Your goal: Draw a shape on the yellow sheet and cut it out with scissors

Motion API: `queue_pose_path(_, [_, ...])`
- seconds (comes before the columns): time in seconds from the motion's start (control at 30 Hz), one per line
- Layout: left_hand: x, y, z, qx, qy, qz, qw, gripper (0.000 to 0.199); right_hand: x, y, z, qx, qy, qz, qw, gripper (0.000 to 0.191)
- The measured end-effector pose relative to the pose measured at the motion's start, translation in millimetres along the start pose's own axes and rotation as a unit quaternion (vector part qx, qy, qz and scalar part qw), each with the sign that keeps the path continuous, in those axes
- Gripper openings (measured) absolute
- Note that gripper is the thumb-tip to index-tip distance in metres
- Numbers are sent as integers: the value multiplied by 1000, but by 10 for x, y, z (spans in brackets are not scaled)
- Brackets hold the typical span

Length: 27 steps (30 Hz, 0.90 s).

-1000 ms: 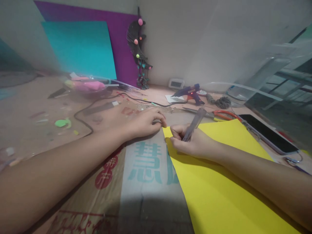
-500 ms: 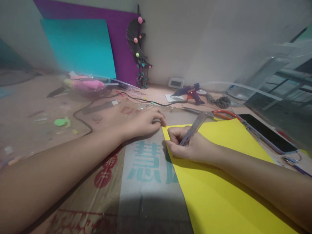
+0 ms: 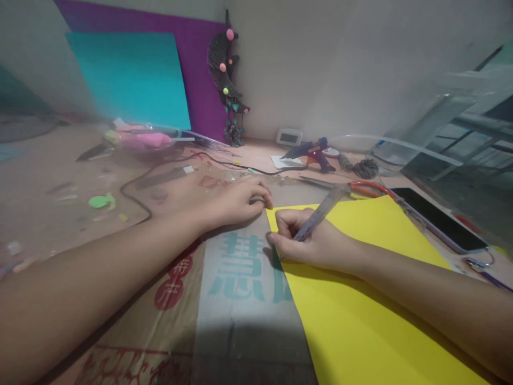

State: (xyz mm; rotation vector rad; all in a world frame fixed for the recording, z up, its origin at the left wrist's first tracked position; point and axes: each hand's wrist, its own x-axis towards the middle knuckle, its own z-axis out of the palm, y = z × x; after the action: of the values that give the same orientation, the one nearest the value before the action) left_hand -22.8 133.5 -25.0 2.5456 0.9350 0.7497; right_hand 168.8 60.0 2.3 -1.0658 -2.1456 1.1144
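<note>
A sheet of yellow paper (image 3: 377, 326) lies at an angle on printed cardboard (image 3: 248, 342). My right hand (image 3: 310, 240) rests on its left part, fingers wrapped round a greyish translucent pen (image 3: 320, 211). The pen leans up and to the right, and its tip is near the paper's left edge, mostly hidden by my fingers. My left hand (image 3: 244, 200) lies palm down on the cardboard, holding nothing. Its fingers are loosely bent, with the fingertips by the paper's top left corner.
Behind the paper are orange-handled scissors (image 3: 360, 187) and a glue gun (image 3: 316, 154) with a red light. A phone (image 3: 441, 220) lies at the right. A black cord (image 3: 216, 160) crosses the table. Teal card (image 3: 132, 80) and a dark moon-shaped ornament (image 3: 220, 59) stand at the back.
My right hand has moved very slightly left and down along the paper's edge, with the pen still in it. The left hand stays in place.
</note>
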Motion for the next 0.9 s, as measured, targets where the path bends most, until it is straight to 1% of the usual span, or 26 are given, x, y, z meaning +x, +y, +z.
queue_pose_path(0.07, [3, -6, 4, 1, 2, 3, 1000, 26, 11, -64, -66, 33, 49, 1, 998, 34])
queue_pose_path(0.13, [1, -8, 6, 6, 4, 0, 1000, 26, 19, -144, -182, 42, 105, -5, 994, 33])
queue_pose_path(0.23, [-12, 1, 3, 8, 9, 2, 1000, 28, 18, -264, -415, -11, 149, -20, 989, 31])
queue_pose_path(0.33, [-24, 11, -4, -2, 11, 9, 1000, 28, 19, -356, -627, -79, 145, -10, 986, 27])
queue_pose_path(0.43, [-23, 6, -5, -6, 8, 4, 1000, 27, 53, -370, -738, -84, 124, 18, 988, 18])
queue_pose_path(0.57, [-15, -8, 0, -7, 2, -1, 1000, 26, 149, -210, -715, -50, 96, 43, 993, 10])
queue_pose_path(0.7, [-15, -25, 3, -1, 1, 0, 1000, 25, 235, 14, -589, -61, 58, 21, 996, 15])
queue_pose_path(0.77, [-13, -36, 5, 2, 2, 8, 1000, 24, 265, 95, -511, -62, 57, 13, 996, 14])
queue_pose_path(0.9, [-7, -46, 7, -2, 6, 16, 1000, 23, 315, 222, -361, -40, 84, 16, 996, 14])
